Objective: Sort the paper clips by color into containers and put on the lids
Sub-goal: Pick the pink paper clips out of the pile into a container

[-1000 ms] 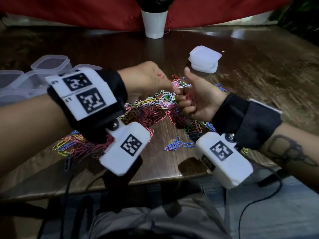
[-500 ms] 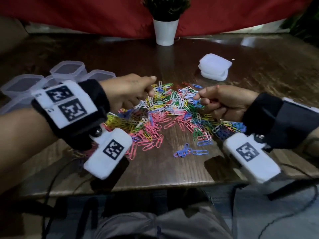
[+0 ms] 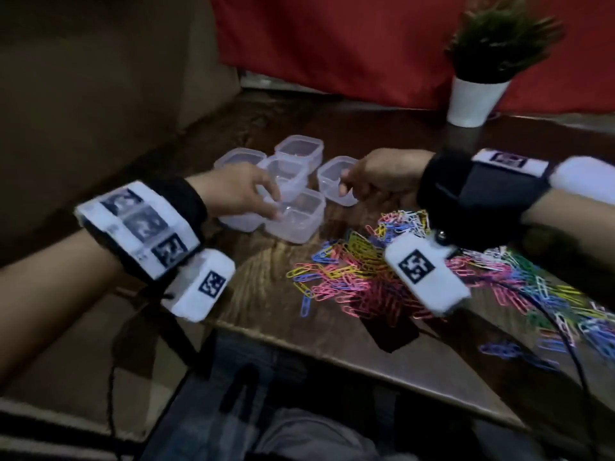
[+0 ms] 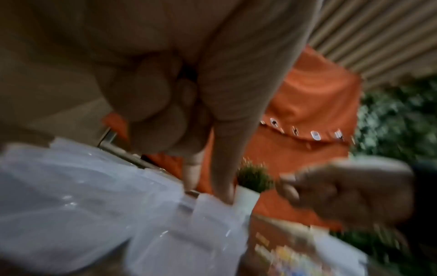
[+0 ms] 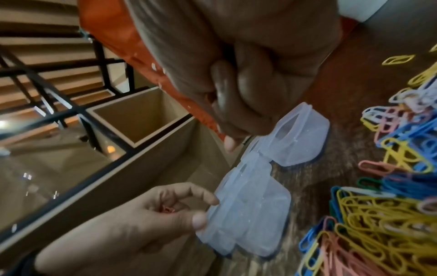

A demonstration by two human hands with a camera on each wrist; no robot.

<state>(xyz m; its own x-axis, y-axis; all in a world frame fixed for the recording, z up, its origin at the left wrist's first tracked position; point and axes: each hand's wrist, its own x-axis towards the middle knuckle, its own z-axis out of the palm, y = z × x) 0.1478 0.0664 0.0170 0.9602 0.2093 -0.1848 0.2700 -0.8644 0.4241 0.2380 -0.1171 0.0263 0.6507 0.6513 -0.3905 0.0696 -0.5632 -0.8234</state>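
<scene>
The left grip, curled around pink clips, touches the rim of the near clear container. The right grip, fingers bunched, hovers over the container behind it. The paper clips lie heaped on the tabletop just right of the containers.

1. A dark wooden table fills the middle of the head view, its near edge running down to the right.
2. A small green plant in a white pot stands at the table's far right.
3. A red cloth hangs behind the table, right behind the pot.
4. A tan wall rises left of the table.
5. An open tan box with a black metal frame shows beyond the table's edge in the right wrist view.
6. A black cable trails over the table's near right edge.
7. Grey trousers lie below the table's near edge.
</scene>
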